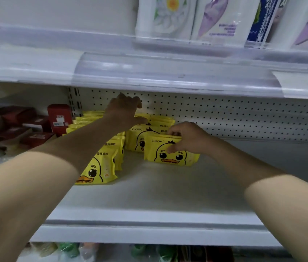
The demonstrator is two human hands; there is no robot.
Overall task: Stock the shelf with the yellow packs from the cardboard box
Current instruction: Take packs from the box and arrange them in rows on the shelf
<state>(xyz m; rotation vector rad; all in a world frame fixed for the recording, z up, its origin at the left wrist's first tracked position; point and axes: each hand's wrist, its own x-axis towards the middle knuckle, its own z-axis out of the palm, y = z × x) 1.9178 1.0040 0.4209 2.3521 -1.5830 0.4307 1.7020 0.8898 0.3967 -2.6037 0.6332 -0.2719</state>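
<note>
Fingers (pixel 174 132) of the right hand (pixel 189 138) are pinching the top edge of a soft yellow duck-printed plastic pack (pixel 170 155) on the white metal shelf (pixel 149 195); it is likely handling light, squashy. Behind them the left hand (pixel 124 110) is reaching, grip unclear.

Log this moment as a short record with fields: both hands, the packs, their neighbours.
left hand: reaches over the rear yellow packs; its grip is hidden
right hand: pinches the top edge of the front pack
front pack: upright on the shelf, duck face forward
yellow packs: two standing rows running back toward the pegboard
red boxes: left of the packs
</note>
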